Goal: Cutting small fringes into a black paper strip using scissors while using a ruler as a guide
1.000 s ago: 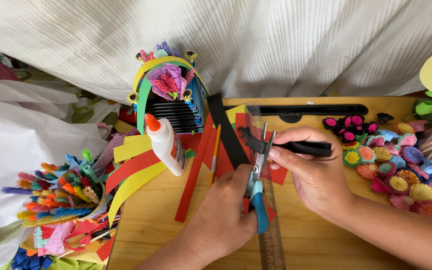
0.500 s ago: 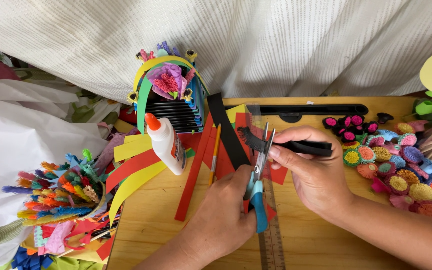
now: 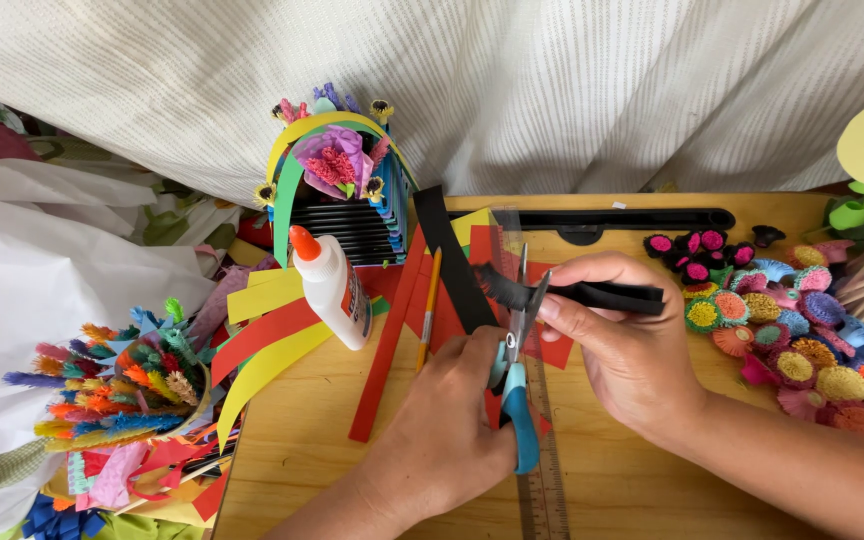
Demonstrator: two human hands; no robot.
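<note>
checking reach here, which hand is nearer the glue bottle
Left. The left hand, holding the scissors, sits just right of the glue bottle; the right hand is farther right.

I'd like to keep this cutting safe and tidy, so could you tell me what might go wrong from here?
1. The right hand pinches the black paper strip right beside the scissors blades, so its fingertips could get nicked.
2. The left hand works near the upright glue bottle; an elbow or wrist swing could topple it.
3. Cuts may run too deep and sever the fringe.
</note>
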